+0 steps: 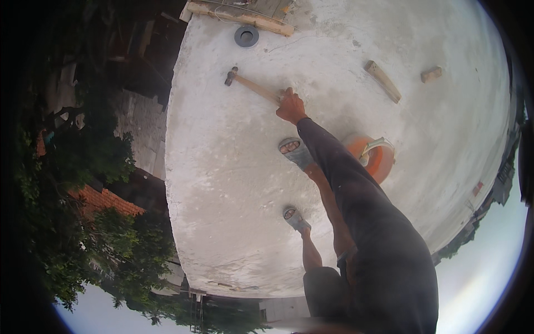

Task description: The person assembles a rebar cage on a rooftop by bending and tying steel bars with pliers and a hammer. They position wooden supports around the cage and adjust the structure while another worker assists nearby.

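Head view: hammer [256, 89] slants upper-left, head [231, 76] foremost, from right hand [291, 106].

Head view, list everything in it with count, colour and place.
Hammer: 1, tan and dark, upper centre
Ring: 1, grey, top
Plank: 1, tan, top edge
Wood pieces: 2, brown, upper right
Bucket: 1, orange, right of centre
Scrap: 1, red, far right
Slab: 1, pale grey, underneath
Trees: several, green, left
Roofs: several, orange and grey, left
Sky: 1, pale, lower corners
Right hand: 1, bare, upper centre, gripping the hammer
Sleeve: 1, dark, lower right
Sandals: 2, grey, centre
Shins: 2, bare, lower centre
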{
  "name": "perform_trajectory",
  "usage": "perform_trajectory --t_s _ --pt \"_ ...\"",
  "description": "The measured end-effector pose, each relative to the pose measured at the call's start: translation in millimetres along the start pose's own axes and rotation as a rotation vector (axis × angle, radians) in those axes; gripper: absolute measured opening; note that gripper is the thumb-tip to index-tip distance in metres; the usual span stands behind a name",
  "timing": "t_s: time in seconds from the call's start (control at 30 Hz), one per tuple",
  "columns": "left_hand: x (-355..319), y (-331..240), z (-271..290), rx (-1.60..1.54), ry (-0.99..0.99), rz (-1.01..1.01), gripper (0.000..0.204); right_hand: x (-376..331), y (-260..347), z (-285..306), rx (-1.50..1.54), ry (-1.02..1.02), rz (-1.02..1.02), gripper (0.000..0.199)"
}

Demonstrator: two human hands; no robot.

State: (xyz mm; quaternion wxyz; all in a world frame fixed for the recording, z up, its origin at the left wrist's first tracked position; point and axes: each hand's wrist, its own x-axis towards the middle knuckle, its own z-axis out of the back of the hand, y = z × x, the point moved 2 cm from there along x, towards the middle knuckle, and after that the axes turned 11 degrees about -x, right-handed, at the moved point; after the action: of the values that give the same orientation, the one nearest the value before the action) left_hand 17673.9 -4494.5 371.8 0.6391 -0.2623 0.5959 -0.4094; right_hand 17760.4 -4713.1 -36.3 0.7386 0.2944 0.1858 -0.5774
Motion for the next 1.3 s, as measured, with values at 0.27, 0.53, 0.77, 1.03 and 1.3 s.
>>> perform_trajectory --t_s 0.27,0.53,0.77,1.03,1.3 --pt "-90 -9 -1 0.132 0.078 -0.048 0.028 -68 91 118 0.68 0.623 -0.288 0.028" --pt "-248 26 41 0.247 0.219 -0.091 0.028 -395 -28 192 0.565 0.348 -0.123 0.018" --pt "-320 70 217 0.698 0.315 0.125 0.011 -828 -188 107 0.952 0.166 -0.972 0.019" --pt "-189 -59 90 0.622 0.458 0.3 0.018 -1212 -233 -45 1.814 -0.573 -1.794 0.015" --pt "-182 -250 -277 0.013 0.391 0.095 0.038 -1276 -217 -225 2.861 -1.507 -1.887 0.014"
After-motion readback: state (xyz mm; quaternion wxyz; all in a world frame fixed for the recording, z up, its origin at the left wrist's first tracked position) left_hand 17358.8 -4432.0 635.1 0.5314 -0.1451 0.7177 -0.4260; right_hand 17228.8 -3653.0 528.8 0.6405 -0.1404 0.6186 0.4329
